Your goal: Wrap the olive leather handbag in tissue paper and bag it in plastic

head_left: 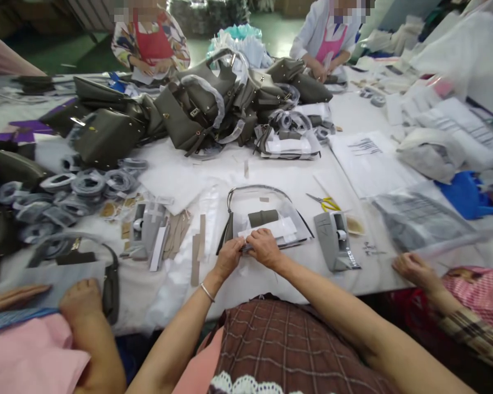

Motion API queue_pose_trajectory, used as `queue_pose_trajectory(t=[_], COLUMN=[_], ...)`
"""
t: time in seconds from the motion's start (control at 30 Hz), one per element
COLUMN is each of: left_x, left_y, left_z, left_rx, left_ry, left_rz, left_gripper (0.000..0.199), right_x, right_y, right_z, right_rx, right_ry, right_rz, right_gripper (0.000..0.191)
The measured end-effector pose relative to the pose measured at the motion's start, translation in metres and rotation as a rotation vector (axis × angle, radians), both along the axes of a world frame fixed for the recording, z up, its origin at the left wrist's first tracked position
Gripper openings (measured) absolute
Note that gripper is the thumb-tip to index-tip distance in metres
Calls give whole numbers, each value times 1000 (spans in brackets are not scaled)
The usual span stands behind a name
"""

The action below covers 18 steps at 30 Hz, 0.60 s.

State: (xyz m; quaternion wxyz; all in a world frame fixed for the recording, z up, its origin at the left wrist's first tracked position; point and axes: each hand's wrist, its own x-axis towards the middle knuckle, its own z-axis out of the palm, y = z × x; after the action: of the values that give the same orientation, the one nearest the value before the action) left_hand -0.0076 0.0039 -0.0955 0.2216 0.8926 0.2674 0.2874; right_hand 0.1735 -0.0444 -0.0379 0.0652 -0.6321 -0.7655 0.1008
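Note:
A dark handbag [225, 232] lies in front of me, its strap arching away from me and a translucent wrap over its body. A rolled dark piece [263, 218] and a white strip [285, 229] rest on it. My left hand [230, 256], with a bracelet at the wrist, has its fingers pressed together at the bag's near left edge. Beside it, nearly touching, my right hand [265, 247] has curled fingers at the same edge. Whatever small thing lies between the fingertips is too small to make out.
Tape dispensers stand left [148, 230] and right [334, 241] of the bag. Yellow-handled scissors [328, 203] lie behind the right one. Dark handbags [189, 109] are piled across the table. Wrapped rolled straps [90, 183] lie left. Co-workers' hands [82, 301] are at both sides; two people work opposite.

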Motion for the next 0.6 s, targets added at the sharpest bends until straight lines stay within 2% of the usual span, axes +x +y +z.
queue_pose_trajectory(t=[0.23,0.3,0.43,0.6], left_x=[-5,-4,3,7], left_y=[7,5,-3,-2], left_z=[22,20,5,-1], left_rx=[-214,-181,-34,-2], left_ry=[72,83,85,106], left_rz=[-132,-104,33,52], left_gripper=[50,51,31,15], right_x=[5,5,3,6], right_y=[-3,-2,1,-17], right_z=[-19,-23,-26,-9], right_rx=[184,236,285,274], right_ry=[-47,-52,-45,110], right_rz=[60,74,62,58], right_gripper=[17,18,20,23])
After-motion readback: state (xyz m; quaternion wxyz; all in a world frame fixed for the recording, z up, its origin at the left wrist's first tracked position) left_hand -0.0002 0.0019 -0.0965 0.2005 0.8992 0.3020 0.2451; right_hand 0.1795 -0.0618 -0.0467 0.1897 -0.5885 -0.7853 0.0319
